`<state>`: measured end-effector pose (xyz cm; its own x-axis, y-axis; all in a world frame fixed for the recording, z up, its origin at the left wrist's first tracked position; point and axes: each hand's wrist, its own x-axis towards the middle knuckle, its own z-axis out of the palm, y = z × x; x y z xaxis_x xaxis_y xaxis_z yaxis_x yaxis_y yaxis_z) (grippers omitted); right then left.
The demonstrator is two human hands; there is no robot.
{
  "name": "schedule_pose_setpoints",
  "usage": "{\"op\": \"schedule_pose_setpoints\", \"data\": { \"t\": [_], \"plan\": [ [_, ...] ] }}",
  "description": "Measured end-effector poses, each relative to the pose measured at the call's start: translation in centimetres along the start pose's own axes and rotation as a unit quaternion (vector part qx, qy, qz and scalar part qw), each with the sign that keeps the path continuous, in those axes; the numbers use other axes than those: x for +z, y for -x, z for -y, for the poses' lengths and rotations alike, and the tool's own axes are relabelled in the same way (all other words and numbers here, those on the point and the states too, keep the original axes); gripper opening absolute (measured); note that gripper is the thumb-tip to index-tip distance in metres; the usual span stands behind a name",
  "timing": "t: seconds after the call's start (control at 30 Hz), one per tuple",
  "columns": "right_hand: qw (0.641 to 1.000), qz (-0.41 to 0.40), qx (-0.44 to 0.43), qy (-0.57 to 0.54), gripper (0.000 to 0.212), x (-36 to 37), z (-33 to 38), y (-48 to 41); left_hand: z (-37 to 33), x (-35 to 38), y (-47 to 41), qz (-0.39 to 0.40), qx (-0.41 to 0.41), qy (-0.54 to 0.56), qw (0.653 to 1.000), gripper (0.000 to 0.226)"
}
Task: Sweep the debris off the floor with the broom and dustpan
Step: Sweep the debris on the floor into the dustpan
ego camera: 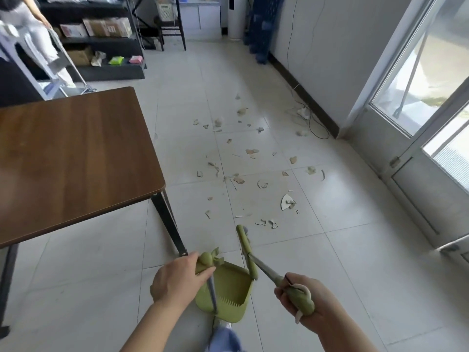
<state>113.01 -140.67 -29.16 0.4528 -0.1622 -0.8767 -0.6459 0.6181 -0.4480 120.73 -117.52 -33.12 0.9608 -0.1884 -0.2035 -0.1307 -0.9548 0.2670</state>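
Green dustpan (pixel 232 285): is being held low near the person's feet. Its handle top is being gripped by the left hand (pixel 177 278), with the fingers curled round it.

Green broom (pixel 247 252): is being gripped at the handle end by the right hand (pixel 302 298), with the fingers clamped round it. The head is being held just beside the dustpan's right rim.

Debris (pixel 238 179): scraps and shards are lying scattered over the tiled floor (pixel 330 262) ahead of the broom, well apart from the pan.

Brown table (pixel 76 148): is standing at the left.
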Motion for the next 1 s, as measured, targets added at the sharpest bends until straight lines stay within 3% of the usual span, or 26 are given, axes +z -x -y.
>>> {"op": "schedule_pose_setpoints", "data": {
  "t": [0.5,1.0],
  "plan": [
    [0.997,-0.014,-0.002,0.078,0.015,6.6,9.2,-6.5,0.7,-1.2,-11.1,0.035,-0.027,0.036,0.998,0.039],
    [0.991,0.042,0.023,0.126,0.015,10.9,17.0,-10.8,1.2,-2.0,-15.7,0.049,-0.081,0.035,0.995,0.037]
  ]
}}
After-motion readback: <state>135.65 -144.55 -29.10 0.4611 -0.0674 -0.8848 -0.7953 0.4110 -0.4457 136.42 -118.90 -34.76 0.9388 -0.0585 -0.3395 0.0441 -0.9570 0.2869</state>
